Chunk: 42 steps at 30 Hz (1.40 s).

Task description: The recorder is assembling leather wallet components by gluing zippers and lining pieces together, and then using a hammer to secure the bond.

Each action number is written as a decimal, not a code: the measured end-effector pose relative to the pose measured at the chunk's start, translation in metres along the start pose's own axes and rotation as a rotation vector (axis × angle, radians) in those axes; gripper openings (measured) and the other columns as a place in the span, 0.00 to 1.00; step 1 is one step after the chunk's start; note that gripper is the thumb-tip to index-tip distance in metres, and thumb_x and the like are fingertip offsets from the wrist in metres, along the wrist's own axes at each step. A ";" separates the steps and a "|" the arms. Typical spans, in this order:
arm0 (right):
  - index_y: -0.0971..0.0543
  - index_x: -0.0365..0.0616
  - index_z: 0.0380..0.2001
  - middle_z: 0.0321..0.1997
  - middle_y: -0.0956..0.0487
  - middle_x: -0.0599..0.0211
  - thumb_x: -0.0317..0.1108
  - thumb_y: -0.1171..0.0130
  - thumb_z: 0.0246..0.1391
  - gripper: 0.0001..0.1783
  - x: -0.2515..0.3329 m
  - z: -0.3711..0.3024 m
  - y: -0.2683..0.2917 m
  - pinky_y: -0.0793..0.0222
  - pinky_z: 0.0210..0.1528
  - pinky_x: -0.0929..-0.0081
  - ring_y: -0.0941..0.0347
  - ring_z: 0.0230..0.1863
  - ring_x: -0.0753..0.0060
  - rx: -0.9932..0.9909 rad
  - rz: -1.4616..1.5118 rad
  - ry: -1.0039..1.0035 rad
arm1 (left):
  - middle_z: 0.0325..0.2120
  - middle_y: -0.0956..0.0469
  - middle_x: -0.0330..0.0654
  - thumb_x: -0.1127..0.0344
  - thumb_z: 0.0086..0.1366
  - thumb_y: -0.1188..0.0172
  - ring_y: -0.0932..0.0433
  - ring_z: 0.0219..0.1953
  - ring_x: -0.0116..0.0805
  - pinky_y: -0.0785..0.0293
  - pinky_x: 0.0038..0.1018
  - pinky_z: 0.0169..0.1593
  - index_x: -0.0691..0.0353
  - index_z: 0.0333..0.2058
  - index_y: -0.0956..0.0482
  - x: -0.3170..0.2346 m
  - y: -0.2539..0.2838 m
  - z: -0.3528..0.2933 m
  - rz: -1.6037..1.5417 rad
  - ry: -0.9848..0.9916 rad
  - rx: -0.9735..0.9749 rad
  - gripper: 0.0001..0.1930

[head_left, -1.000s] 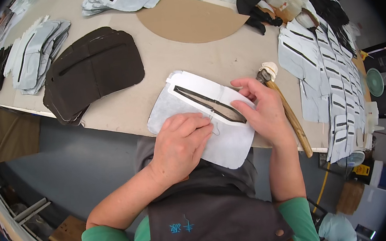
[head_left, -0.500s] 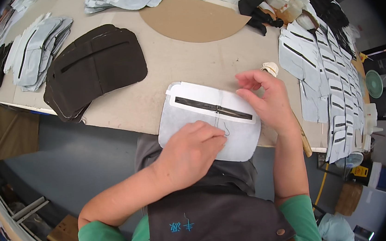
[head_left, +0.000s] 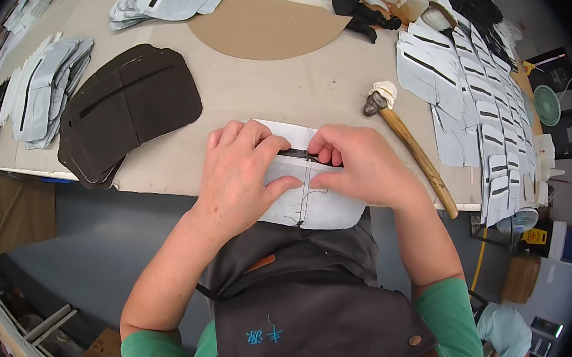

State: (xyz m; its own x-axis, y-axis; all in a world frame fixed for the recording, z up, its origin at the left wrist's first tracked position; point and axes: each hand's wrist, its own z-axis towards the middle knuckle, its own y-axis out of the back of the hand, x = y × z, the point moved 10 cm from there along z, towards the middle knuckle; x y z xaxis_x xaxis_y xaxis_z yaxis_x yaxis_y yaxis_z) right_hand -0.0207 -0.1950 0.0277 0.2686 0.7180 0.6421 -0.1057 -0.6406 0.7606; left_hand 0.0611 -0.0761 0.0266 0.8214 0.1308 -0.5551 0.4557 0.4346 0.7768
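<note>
A pale grey-white panel [head_left: 341,209], rounded at the corners, lies over the table's front edge and my lap. Across its upper part runs a white strip with a dark slot [head_left: 294,153], crossed by a narrow seam. My left hand [head_left: 234,176] grips the panel at the left end of the slot, fingers bent, thumb lower down on the panel. From the other side my right hand [head_left: 364,164] curls its fingers at the slot, its thumb on the panel below. Loose dark thread [head_left: 297,220] trails near the seam's lower end. Several fingertips are hidden.
A hammer [head_left: 414,149] with a wooden handle lies right of my hand, beside a small white bundle [head_left: 384,90]. Dark brown panels [head_left: 134,103] are stacked at left. Slotted white panels [head_left: 426,62] cover the right side; a brown curved sheet [head_left: 265,29] lies behind.
My left hand has moved up from the panel's lower middle to the slot. The right hand has come in from the right and closed on the panel. More of the hammer shows.
</note>
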 end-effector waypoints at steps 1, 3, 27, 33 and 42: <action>0.18 0.38 0.38 0.33 0.20 0.68 0.28 0.22 0.43 0.18 -0.008 0.003 -0.003 0.26 0.37 0.73 0.25 0.32 0.73 0.065 0.029 -0.090 | 0.41 0.25 0.38 0.60 0.49 0.19 0.27 0.48 0.42 0.35 0.39 0.56 0.55 0.47 0.15 0.000 0.000 0.001 -0.005 0.004 0.005 0.25; 0.18 0.38 0.37 0.32 0.21 0.70 0.27 0.22 0.43 0.17 -0.016 0.008 -0.005 0.28 0.35 0.75 0.27 0.30 0.76 0.132 0.059 -0.182 | 0.41 0.25 0.38 0.60 0.49 0.19 0.27 0.48 0.42 0.35 0.39 0.56 0.55 0.47 0.15 0.000 -0.001 0.002 -0.007 0.006 0.019 0.25; 0.16 0.45 0.31 0.31 0.18 0.68 0.27 0.28 0.50 0.05 0.035 0.014 -0.025 0.34 0.49 0.63 0.23 0.37 0.60 -0.131 0.091 0.182 | 0.46 0.28 0.41 0.65 0.53 0.20 0.29 0.51 0.43 0.27 0.36 0.51 0.58 0.44 0.20 0.039 0.022 0.006 -0.137 -0.079 0.360 0.22; 0.16 0.48 0.28 0.29 0.20 0.72 0.26 0.27 0.47 0.06 0.034 0.005 -0.022 0.37 0.48 0.66 0.26 0.34 0.64 -0.292 0.077 0.337 | 0.37 0.21 0.40 0.68 0.67 0.31 0.22 0.37 0.30 0.21 0.27 0.40 0.65 0.51 0.23 0.069 0.029 0.008 -0.443 0.395 0.414 0.16; 0.17 0.48 0.28 0.27 0.21 0.73 0.25 0.26 0.47 0.08 0.029 0.002 -0.021 0.37 0.47 0.66 0.27 0.33 0.65 -0.359 0.133 0.347 | 0.32 0.20 0.33 0.70 0.72 0.39 0.26 0.29 0.19 0.30 0.20 0.31 0.66 0.55 0.23 0.072 -0.007 -0.016 -1.088 0.728 0.285 0.15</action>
State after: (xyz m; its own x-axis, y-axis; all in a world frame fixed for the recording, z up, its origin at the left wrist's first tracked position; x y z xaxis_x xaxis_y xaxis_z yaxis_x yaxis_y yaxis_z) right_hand -0.0090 -0.1610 0.0303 -0.0965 0.7239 0.6832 -0.4556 -0.6424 0.6163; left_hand 0.1119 -0.0554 -0.0232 -0.3298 0.3199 -0.8882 0.8849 0.4325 -0.1728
